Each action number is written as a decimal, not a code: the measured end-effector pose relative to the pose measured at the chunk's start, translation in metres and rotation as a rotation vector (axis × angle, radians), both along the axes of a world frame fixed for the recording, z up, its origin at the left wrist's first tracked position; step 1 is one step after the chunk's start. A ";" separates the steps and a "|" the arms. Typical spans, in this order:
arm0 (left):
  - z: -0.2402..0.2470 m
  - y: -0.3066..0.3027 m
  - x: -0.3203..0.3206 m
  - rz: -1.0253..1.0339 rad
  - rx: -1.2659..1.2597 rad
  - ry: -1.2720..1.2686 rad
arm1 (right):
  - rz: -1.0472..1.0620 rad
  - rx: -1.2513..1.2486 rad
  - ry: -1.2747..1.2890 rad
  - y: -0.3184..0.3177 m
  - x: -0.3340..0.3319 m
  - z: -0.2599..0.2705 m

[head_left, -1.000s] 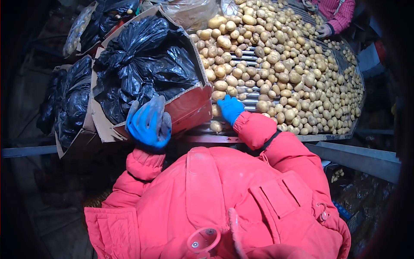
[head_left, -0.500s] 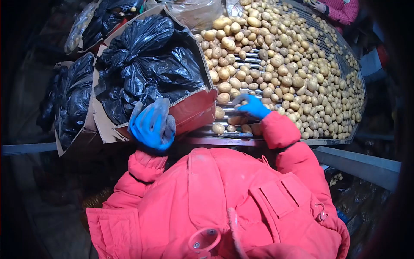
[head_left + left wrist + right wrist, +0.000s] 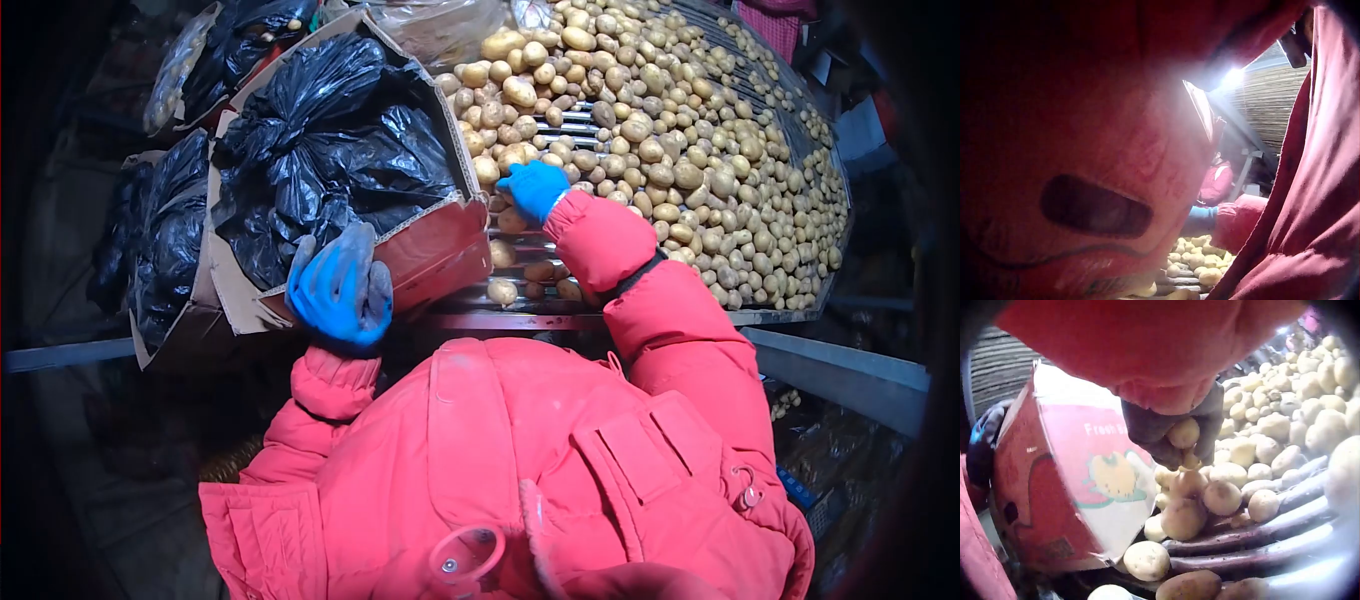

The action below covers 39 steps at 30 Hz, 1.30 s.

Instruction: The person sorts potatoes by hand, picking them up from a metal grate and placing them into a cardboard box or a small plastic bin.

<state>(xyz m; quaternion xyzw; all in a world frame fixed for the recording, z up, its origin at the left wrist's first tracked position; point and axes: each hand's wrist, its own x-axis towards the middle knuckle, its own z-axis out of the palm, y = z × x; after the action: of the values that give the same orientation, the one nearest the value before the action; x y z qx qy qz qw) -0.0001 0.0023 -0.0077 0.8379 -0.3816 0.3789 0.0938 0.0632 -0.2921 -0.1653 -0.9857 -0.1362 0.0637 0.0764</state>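
Note:
My blue-gloved right hand (image 3: 537, 188) is over the near left part of the potato heap, its fingertips right at the potatoes beside the box. In the right wrist view its dark-palmed fingers curl round a small potato (image 3: 1184, 433), above larger potatoes on the bars. My left hand (image 3: 340, 288), in a blue glove with grey palm coating, grips the near rim of a red cardboard box (image 3: 430, 255). A crumpled black plastic bag (image 3: 310, 150) fills the box top. In the left wrist view, the box's side with its handle slot (image 3: 1094, 209) takes up much of the picture.
Loose potatoes (image 3: 720, 200) spread over a roller table with metal bars (image 3: 575, 125). More bagged boxes (image 3: 170, 220) stand at the left. A metal rail (image 3: 840, 370) runs off at the right. Another person's pink checked sleeve (image 3: 775, 28) shows at the far right.
My right hand went right over the rollers, then forward and left to the heap by the box. Potatoes now lie on the near rollers. My left hand stays on the box.

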 end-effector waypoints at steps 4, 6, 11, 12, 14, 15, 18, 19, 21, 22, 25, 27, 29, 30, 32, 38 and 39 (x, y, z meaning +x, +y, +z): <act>0.006 0.000 -0.003 0.029 0.030 0.084 | 0.094 -0.307 0.159 -0.016 0.010 -0.038; 0.007 0.002 -0.004 0.036 0.037 0.090 | 0.054 -0.212 0.239 -0.037 -0.001 -0.034; 0.002 -0.001 0.000 0.037 0.011 0.058 | -0.004 -0.118 0.232 -0.056 -0.026 0.028; 0.002 -0.001 0.000 0.035 0.013 0.055 | 0.004 -0.062 0.186 -0.049 -0.032 0.021; 0.005 -0.002 -0.001 0.035 0.018 0.087 | 0.015 0.047 0.085 -0.024 -0.042 -0.003; 0.006 -0.002 -0.001 0.036 0.022 0.104 | 0.019 0.064 0.120 -0.012 -0.048 -0.009; 0.005 -0.001 -0.001 0.037 0.011 0.092 | -0.185 0.095 0.276 0.012 -0.050 -0.053; 0.004 -0.001 -0.001 0.037 0.014 0.084 | -0.275 0.100 0.331 0.014 -0.047 -0.064; 0.003 0.000 -0.001 0.034 0.019 0.066 | -0.319 0.111 0.354 0.018 -0.047 -0.074; 0.002 0.001 -0.001 0.022 0.012 0.046 | -0.341 0.117 0.365 0.020 -0.047 -0.074; -0.002 0.002 0.001 -0.012 0.003 0.006 | -0.187 0.099 0.340 0.009 -0.060 -0.041; 0.001 0.002 -0.001 -0.023 0.022 -0.002 | -0.212 0.232 0.329 -0.008 -0.071 -0.017; 0.002 0.002 -0.001 -0.037 0.022 -0.006 | -0.199 0.481 0.226 -0.038 -0.093 -0.015; 0.002 0.003 -0.001 -0.045 0.022 -0.003 | -0.193 0.603 0.175 -0.056 -0.110 -0.014; 0.003 0.002 -0.002 -0.054 0.033 -0.006 | -0.322 0.797 0.268 -0.089 -0.158 0.016; -0.001 0.001 0.000 -0.052 -0.014 0.043 | -0.761 1.168 0.835 -0.145 -0.323 0.033; 0.001 0.001 0.001 -0.065 -0.006 0.047 | -0.774 0.955 0.853 -0.149 -0.343 0.016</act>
<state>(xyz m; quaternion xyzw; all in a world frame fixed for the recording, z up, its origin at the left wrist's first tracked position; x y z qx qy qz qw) 0.0007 0.0035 -0.0069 0.8334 -0.4054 0.3569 0.1173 -0.2801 -0.4414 -0.1491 -0.7124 0.2492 0.3429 0.5592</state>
